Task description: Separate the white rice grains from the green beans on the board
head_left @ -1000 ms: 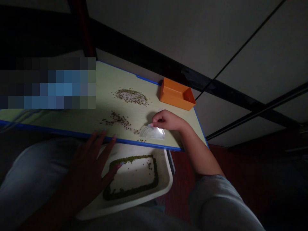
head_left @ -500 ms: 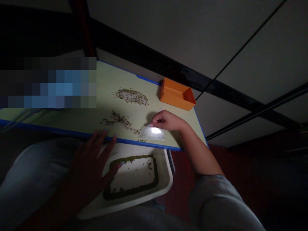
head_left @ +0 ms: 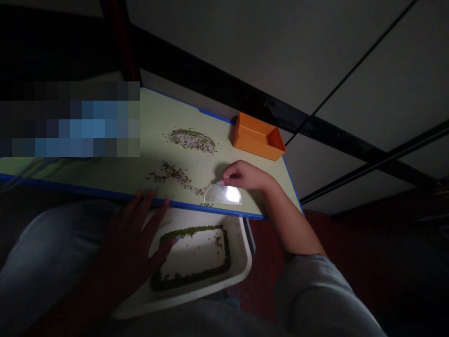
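- While the right hand (head_left: 245, 176) pinches the round top of the clear protractor (head_left: 215, 194) between finger and thumb, its flat side faces the near edge of the table (head_left: 157, 112).
- The protractor is on the table, just beside the near beans (head_left: 173, 174).
- The left hand (head_left: 135, 229) has its fingers spread and loose, gripping nothing I can see, partly over the white tub (head_left: 248, 264). I can't tell if its tips touch the table.
- To push beans well, I think low, slow, small strokes would work best.
- Hard flicks could mix them into the far pile (head_left: 192, 140) or shoot them over the edge.
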`<state>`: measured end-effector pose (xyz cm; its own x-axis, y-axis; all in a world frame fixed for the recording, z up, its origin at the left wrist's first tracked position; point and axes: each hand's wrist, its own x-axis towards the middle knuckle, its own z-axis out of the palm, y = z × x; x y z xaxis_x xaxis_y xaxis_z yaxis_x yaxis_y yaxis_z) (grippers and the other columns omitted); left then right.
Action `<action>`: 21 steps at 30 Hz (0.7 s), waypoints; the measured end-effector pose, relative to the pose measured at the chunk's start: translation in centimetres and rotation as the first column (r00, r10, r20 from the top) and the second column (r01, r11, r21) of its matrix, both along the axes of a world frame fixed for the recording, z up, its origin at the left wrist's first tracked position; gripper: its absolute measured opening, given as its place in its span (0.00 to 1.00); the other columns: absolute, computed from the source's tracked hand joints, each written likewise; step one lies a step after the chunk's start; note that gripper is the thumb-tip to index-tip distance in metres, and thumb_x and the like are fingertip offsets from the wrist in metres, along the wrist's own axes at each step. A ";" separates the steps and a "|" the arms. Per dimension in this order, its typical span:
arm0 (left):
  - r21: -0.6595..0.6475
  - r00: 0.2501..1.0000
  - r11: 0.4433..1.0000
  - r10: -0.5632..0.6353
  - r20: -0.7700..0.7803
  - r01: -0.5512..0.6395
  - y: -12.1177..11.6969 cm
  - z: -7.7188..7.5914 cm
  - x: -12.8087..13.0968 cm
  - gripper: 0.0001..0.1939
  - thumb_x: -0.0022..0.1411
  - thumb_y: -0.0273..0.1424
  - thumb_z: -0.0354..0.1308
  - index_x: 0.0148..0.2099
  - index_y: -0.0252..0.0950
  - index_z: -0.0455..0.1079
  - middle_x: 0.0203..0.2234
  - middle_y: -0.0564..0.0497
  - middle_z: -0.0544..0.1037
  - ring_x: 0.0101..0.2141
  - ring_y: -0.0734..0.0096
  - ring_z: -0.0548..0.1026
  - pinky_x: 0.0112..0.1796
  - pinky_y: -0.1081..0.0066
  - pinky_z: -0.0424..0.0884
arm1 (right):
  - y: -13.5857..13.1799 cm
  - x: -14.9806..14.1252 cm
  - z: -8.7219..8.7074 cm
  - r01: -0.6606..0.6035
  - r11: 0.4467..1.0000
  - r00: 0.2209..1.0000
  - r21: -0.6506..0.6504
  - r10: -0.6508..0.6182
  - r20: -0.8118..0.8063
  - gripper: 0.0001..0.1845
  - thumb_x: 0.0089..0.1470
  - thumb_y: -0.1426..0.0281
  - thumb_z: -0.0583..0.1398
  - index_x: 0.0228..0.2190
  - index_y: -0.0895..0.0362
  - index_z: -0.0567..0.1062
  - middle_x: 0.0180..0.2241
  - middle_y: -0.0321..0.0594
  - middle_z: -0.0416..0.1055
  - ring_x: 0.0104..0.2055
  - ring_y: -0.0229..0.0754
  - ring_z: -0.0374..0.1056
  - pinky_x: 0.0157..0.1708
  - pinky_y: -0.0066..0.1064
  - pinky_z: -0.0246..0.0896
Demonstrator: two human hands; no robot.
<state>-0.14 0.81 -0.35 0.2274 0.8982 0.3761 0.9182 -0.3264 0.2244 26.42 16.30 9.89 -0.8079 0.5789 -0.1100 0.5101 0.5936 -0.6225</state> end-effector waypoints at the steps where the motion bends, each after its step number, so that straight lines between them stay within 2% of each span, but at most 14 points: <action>1: 0.002 1.000 1.000 -0.005 0.001 0.005 0.0 0.0 0.0 0.38 0.56 0.47 0.49 0.65 0.40 0.47 0.65 0.36 0.53 0.66 0.50 0.45 0.61 0.45 0.52 | 0.0 0.0 0.0 -0.004 1.000 1.000 -0.006 0.004 -0.001 0.19 0.55 0.62 0.57 0.18 0.60 0.64 0.18 0.28 0.51 0.22 0.29 0.46 0.25 0.24 0.42; 7: 0.009 1.000 1.000 -0.013 0.012 0.013 0.0 0.0 0.0 0.39 0.57 0.48 0.48 0.66 0.44 0.42 0.66 0.38 0.51 0.67 0.50 0.45 0.60 0.43 0.52 | -0.1 -0.1 0.0 -0.025 1.000 0.999 0.017 0.026 -0.019 0.20 0.56 0.62 0.57 0.18 0.61 0.66 0.17 0.28 0.51 0.22 0.29 0.45 0.24 0.25 0.42; 21: -0.036 0.999 0.999 0.009 0.052 -0.007 0.0 0.2 0.1 0.40 0.55 0.52 0.47 0.66 0.45 0.44 0.66 0.40 0.51 0.67 0.53 0.45 0.62 0.46 0.50 | -0.3 -0.6 -0.3 -0.019 0.997 0.999 0.069 0.023 -0.046 0.19 0.56 0.64 0.57 0.17 0.60 0.64 0.17 0.28 0.50 0.21 0.29 0.44 0.23 0.24 0.41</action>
<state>-0.05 0.83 -0.17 0.2011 0.9131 0.3547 0.9073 -0.3102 0.2839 25.82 16.05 9.54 -0.8233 0.5668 -0.0319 0.4682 0.6461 -0.6028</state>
